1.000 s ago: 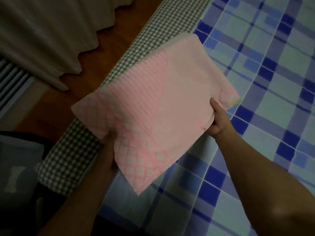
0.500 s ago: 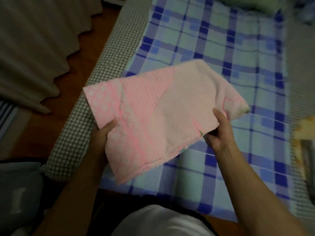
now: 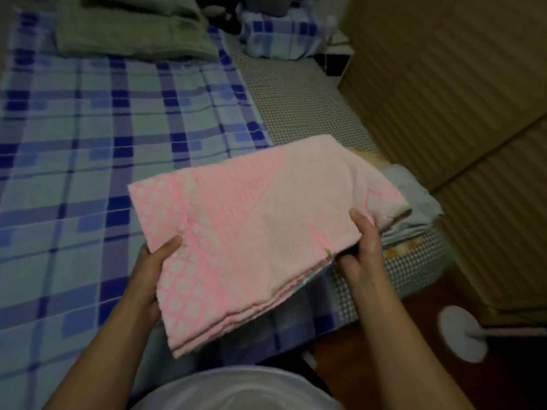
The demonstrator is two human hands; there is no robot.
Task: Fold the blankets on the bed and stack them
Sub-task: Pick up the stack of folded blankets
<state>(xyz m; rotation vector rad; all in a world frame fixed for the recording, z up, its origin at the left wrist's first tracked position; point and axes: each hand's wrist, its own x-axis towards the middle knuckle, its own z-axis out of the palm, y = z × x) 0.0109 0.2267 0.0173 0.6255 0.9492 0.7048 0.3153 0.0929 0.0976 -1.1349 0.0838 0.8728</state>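
A folded pink blanket (image 3: 254, 229) with a lattice pattern is held in the air above the bed's right side. My left hand (image 3: 154, 267) grips its near left edge, thumb on top. My right hand (image 3: 362, 250) grips its right edge, thumb on top and fingers underneath. Just beyond the pink blanket's far right corner lies a folded light blue-grey blanket (image 3: 414, 199) on the bed's right edge, partly hidden by the pink one. A folded green blanket (image 3: 133, 34) lies at the head of the bed.
The bed has a blue plaid sheet (image 3: 88, 128) and a checked mattress edge (image 3: 299, 105) on the right. A plaid pillow (image 3: 281, 34) lies at the far end. A ribbed wooden panel (image 3: 458, 99) stands right of the bed. A white lamp base (image 3: 461, 332) sits on the floor.
I have turned to the right with the pink blanket in both hands. It now hangs near the bed's right edge, over the blue-grey folded blanket, instead of the left edge by the curtain.
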